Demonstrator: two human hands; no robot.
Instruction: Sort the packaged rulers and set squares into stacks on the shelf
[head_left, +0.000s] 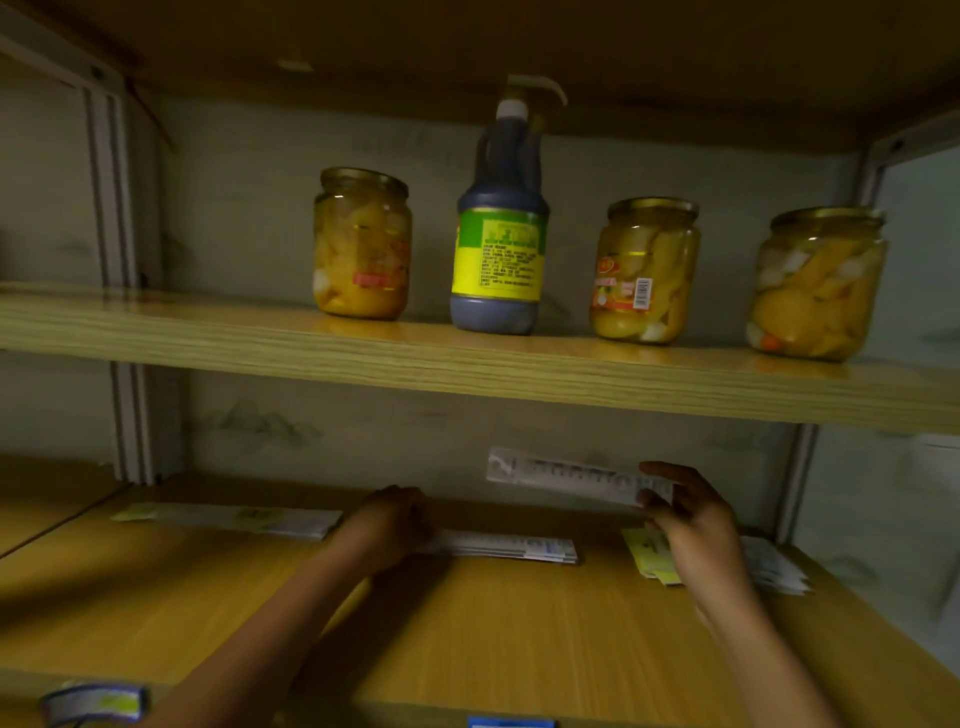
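Note:
On the lower wooden shelf (493, 634) lie three groups of clear packets. A stack of packaged rulers (234, 517) lies at the back left. A second ruler stack (514, 546) lies in the middle, and my left hand (389, 519) rests on its left end with fingers curled over it. At the right, a pile of packets with yellow cards (649, 558) lies partly hidden under my right wrist. My right hand (685, 506) pinches the right end of one packaged ruler (566, 475), held in the air above the shelf near the back wall.
The upper shelf (467, 364) carries three jars of yellow preserved fruit (361, 244) (644, 270) (818, 283) and a dark sauce bottle (501, 223). Metal uprights stand at both sides. Price tags (93, 701) hang on the lower shelf's front edge.

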